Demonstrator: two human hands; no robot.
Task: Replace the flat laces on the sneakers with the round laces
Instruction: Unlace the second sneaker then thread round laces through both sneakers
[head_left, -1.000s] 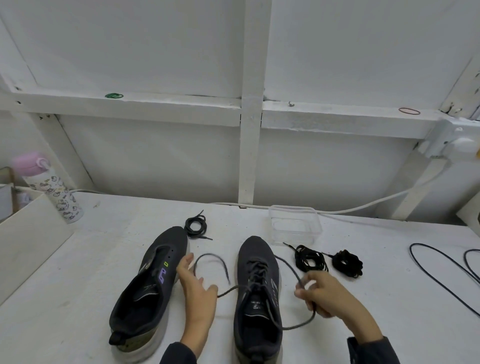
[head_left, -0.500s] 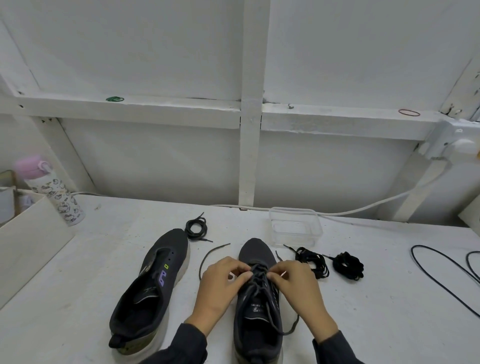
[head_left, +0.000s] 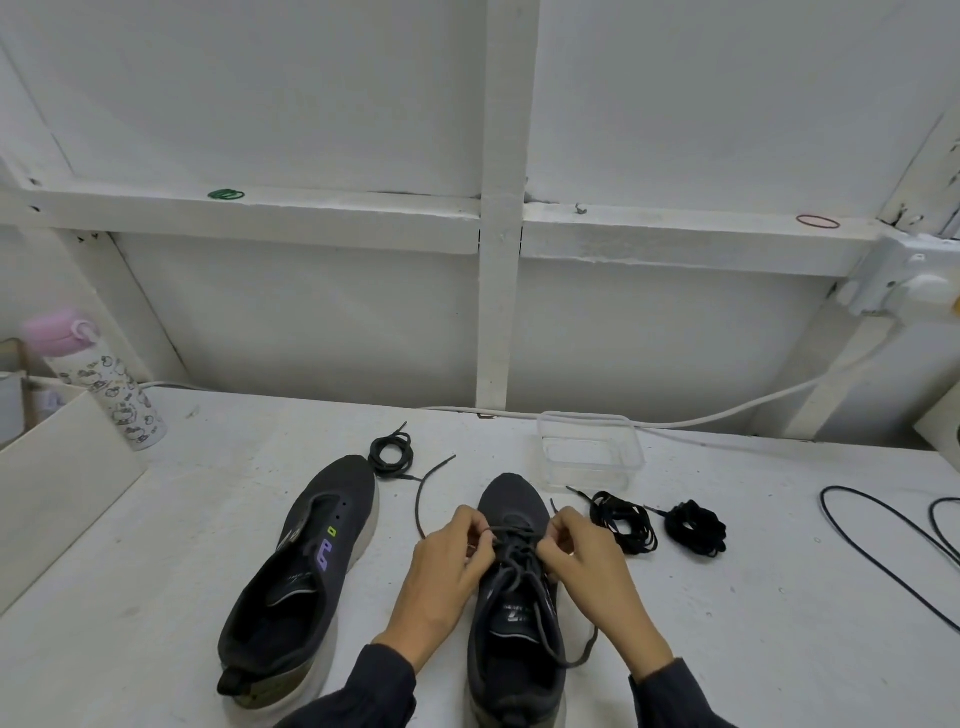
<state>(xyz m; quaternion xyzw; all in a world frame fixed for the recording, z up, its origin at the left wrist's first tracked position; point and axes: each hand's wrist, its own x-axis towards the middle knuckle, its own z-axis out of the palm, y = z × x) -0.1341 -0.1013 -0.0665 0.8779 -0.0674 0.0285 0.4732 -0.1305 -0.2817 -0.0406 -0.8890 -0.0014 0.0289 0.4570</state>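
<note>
Two dark grey sneakers stand on the white table. The left sneaker (head_left: 306, 571) has no lace in it. The right sneaker (head_left: 514, 613) still carries a grey lace (head_left: 511, 558). My left hand (head_left: 447, 566) and my right hand (head_left: 587, 561) pinch that lace at the front eyelets, one on each side. One loose end (head_left: 423, 493) curves away to the left, the other (head_left: 576, 654) trails by the shoe's right side. A coiled lace (head_left: 389, 454) lies by the left sneaker's toe. Two black lace bundles (head_left: 623, 522) (head_left: 696, 527) lie to the right.
A clear plastic container (head_left: 592, 457) stands behind the right sneaker. At the far left stand a pink-capped bottle (head_left: 98, 379) and a white box (head_left: 47, 499). Black cable (head_left: 883, 545) loops at the right edge. A white wall with beams closes the back.
Both hands came in from the shoe's sides to its front eyelets a second ago and have since stayed there, pinching the lace. The lace ends shifted slightly.
</note>
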